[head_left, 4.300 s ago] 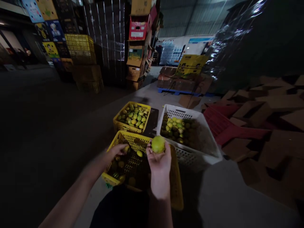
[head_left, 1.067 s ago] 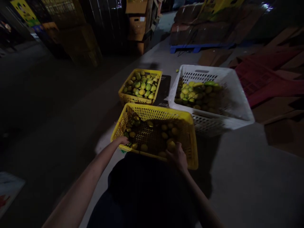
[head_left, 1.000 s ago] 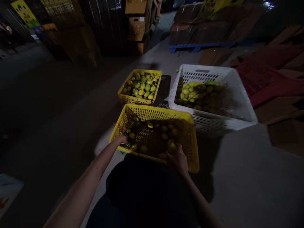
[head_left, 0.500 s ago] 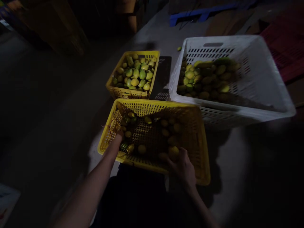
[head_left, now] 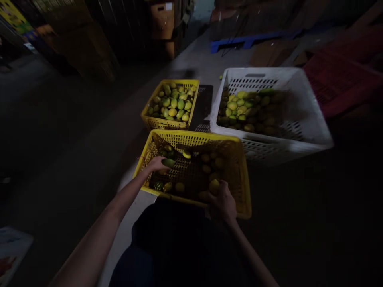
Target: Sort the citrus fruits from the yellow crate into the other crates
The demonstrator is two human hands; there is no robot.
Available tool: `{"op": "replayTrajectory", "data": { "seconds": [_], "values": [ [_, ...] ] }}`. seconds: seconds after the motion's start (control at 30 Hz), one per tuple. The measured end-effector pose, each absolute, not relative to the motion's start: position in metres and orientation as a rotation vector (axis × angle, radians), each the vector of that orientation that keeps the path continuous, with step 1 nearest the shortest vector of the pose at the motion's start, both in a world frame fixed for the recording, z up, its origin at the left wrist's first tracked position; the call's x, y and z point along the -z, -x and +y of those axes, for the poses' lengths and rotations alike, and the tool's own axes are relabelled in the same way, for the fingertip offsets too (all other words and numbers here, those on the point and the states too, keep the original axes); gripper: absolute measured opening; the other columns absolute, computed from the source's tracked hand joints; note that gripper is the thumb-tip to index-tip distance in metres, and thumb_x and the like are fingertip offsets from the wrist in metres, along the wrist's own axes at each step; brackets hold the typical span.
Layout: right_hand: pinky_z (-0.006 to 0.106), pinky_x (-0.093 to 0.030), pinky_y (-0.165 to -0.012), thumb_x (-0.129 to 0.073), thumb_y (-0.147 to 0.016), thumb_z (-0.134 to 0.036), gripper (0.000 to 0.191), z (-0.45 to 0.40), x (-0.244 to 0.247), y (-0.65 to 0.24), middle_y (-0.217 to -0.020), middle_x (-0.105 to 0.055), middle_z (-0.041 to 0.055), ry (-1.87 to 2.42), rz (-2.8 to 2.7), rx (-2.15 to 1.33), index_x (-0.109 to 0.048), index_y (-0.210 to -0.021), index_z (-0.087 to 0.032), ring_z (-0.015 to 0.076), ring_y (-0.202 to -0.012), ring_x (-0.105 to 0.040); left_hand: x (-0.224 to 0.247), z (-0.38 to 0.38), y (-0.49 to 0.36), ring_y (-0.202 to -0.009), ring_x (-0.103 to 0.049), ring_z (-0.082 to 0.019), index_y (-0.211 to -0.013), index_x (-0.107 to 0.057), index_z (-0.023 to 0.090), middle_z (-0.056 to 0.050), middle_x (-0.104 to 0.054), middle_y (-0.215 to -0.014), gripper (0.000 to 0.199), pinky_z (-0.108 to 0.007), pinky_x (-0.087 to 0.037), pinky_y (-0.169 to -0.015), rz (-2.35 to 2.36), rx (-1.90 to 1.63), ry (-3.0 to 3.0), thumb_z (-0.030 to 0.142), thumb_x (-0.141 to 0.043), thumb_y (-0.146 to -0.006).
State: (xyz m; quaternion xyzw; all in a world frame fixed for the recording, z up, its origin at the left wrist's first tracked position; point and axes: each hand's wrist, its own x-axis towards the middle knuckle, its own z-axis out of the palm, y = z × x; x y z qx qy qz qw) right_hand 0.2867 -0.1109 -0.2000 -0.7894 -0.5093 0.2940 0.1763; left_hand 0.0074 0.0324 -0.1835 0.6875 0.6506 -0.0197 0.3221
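Note:
The near yellow plastic crate [head_left: 244, 179] stands right in front of me, with several lemons lying loose on its slatted bottom. Over its left side, my left hand [head_left: 155, 164] grips a dark green lemon [head_left: 168, 163] between thumb and fingers. Down at the right front of the crate, my right hand [head_left: 225, 203] is closed round a yellow lemon [head_left: 214, 186]. Shadow covers the crate's right half, so the lemons there show only dimly.
Behind stands a smaller yellow crate [head_left: 145, 115] full of yellow and green lemons. A large white crate [head_left: 317, 119], partly filled with lemons, is at the back right. Farther off are a blue pallet [head_left: 248, 42], a red crate [head_left: 338, 79] and stacked boxes [head_left: 163, 20].
My left hand has come up from the crate's left side, now with the green lemon in it. The right hand still holds its lemon. The view has tilted up somewhat.

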Motion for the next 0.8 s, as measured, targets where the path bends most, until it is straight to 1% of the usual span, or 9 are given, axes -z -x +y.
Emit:
{"op": "replayTrajectory", "data": {
  "seconds": [0.07, 0.1, 0.2, 0.33, 0.43, 0.5, 0.57, 0.67, 0.8],
  "values": [
    [0.036, -0.047, -0.074, -0.057, -0.075, -0.044, 0.050, -0.109, 0.203, -0.288, -0.107, -0.064, 0.0107, 2.127, -1.337, -0.859, -0.043, -0.118, -0.022, 0.0286, -0.092, -0.064, 0.150, 0.028, -0.017, -0.118, -0.057, -0.026, -0.123, -0.064, 0.017, -0.008, -0.064, -0.127, 0.062, -0.029, -0.041, -0.101, 1.630, -0.251, -1.755, 0.041, -0.078, -0.067],
    [0.036, -0.048, -0.076, -0.060, -0.071, -0.045, 0.053, -0.106, 0.201, -0.289, -0.106, -0.064, 0.0103, 2.056, -1.258, -0.872, -0.044, -0.116, -0.022, 0.0286, -0.095, -0.064, 0.132, 0.024, -0.021, -0.117, -0.058, -0.025, -0.125, -0.063, 0.016, -0.008, -0.065, -0.126, 0.063, -0.029, -0.042, -0.101, 1.560, -0.450, -1.668, 0.041, -0.078, -0.068],
    [0.037, -0.051, -0.080, -0.071, -0.059, -0.049, 0.060, -0.090, 0.172, -0.283, -0.106, -0.063, 0.0098, 1.792, -1.023, -0.876, -0.046, -0.106, -0.022, 0.0274, -0.097, -0.062, 0.076, 0.004, -0.035, -0.111, -0.061, -0.024, -0.118, -0.065, 0.014, -0.009, -0.069, -0.114, 0.061, -0.032, -0.045, -0.098, 1.248, -1.003, -1.281, 0.036, -0.082, -0.063],
    [0.038, -0.052, -0.083, -0.080, -0.054, -0.044, 0.057, -0.071, 0.076, -0.262, -0.098, -0.065, 0.0048, 1.295, -0.910, -0.890, -0.051, -0.098, -0.023, 0.0237, -0.092, -0.062, 0.008, -0.021, -0.053, -0.102, -0.063, -0.021, -0.098, -0.069, 0.016, -0.005, -0.070, -0.102, 0.046, -0.029, -0.049, -0.090, 0.886, -1.302, -0.988, 0.035, -0.085, -0.059],
    [0.034, -0.053, -0.078, -0.083, -0.056, -0.039, 0.047, -0.069, -0.002, -0.245, -0.095, -0.066, 0.0018, 0.940, -0.843, -0.975, -0.060, -0.094, -0.025, 0.0202, -0.086, -0.062, -0.027, -0.036, -0.065, -0.092, -0.065, -0.018, -0.094, -0.067, 0.018, -0.004, -0.070, -0.097, 0.040, -0.026, -0.052, -0.078, 0.714, -1.382, -0.852, 0.035, -0.085, -0.062],
    [0.032, -0.055, -0.073, -0.082, -0.057, -0.038, 0.038, -0.071, -0.038, -0.235, -0.092, -0.067, -0.0008, 0.781, -0.778, -1.051, -0.063, -0.089, -0.029, 0.0185, -0.084, -0.062, -0.037, -0.044, -0.072, -0.084, -0.065, -0.017, -0.095, -0.066, 0.017, -0.004, -0.070, -0.093, 0.037, -0.025, -0.051, -0.069, 0.652, -1.414, -0.770, 0.036, -0.082, -0.068],
    [0.032, -0.055, -0.069, -0.082, -0.057, -0.041, 0.034, -0.074, -0.053, -0.227, -0.089, -0.068, -0.0015, 0.690, -0.707, -1.126, -0.065, -0.085, -0.031, 0.0183, -0.082, -0.062, -0.038, -0.053, -0.076, -0.077, -0.064, -0.015, -0.095, -0.065, 0.016, -0.004, -0.070, -0.088, 0.031, -0.023, -0.049, -0.063, 0.626, -1.431, -0.671, 0.035, -0.077, -0.074],
    [0.031, -0.053, -0.064, -0.084, -0.053, -0.043, 0.039, -0.077, -0.045, -0.216, -0.085, -0.070, 0.0003, 0.683, -0.590, -1.225, -0.067, -0.083, -0.026, 0.0180, -0.079, -0.064, -0.026, -0.061, -0.077, -0.071, -0.061, -0.012, -0.088, -0.066, 0.015, -0.002, -0.069, -0.081, 0.020, -0.021, -0.047, -0.062, 0.654, -1.427, -0.508, 0.030, -0.074, -0.078],
    [0.024, -0.050, -0.055, -0.087, -0.051, -0.039, 0.039, -0.077, -0.013, -0.206, -0.077, -0.069, -0.0007, 0.744, -0.528, -1.285, -0.068, -0.080, -0.021, 0.0132, -0.067, -0.062, -0.011, -0.063, -0.073, -0.070, -0.061, -0.012, -0.082, -0.068, 0.016, -0.001, -0.069, -0.078, 0.017, -0.020, -0.046, -0.061, 0.665, -1.465, -0.507, 0.026, -0.078, -0.072]
  ]
}}
